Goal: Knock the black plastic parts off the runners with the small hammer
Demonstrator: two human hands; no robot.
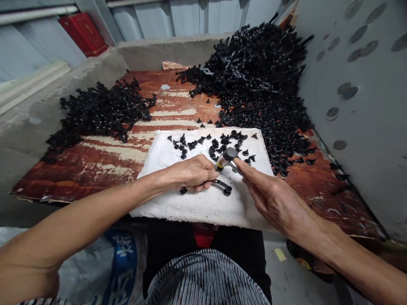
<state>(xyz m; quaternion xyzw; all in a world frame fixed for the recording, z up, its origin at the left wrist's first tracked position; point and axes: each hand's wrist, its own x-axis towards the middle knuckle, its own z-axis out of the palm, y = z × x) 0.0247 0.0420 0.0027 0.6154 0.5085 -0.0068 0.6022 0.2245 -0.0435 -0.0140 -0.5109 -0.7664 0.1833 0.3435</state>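
My right hand [270, 192] is wrapped round the handle of a small mallet [228, 156], which has a black face and a yellow ring at its other end. The mallet head is close to the fingertips of my left hand [193, 173]. Those fingers are closed on a black plastic arm piece [221, 185] with a round knob at its end. Both hands are over a white cloth pad [168, 207]. Several small black plugs [219, 146] lie scattered on the pad beyond my hands. What the mallet's yellow end touches is partly hidden by my fingers.
A large heap of black arm pieces [254, 59] rises at the back right, with loose plugs [270, 127] spread before it. A smaller heap [101, 110] sits at the left on the worn red-brown board [108, 156]. A grey panel [359, 118] stands along the right.
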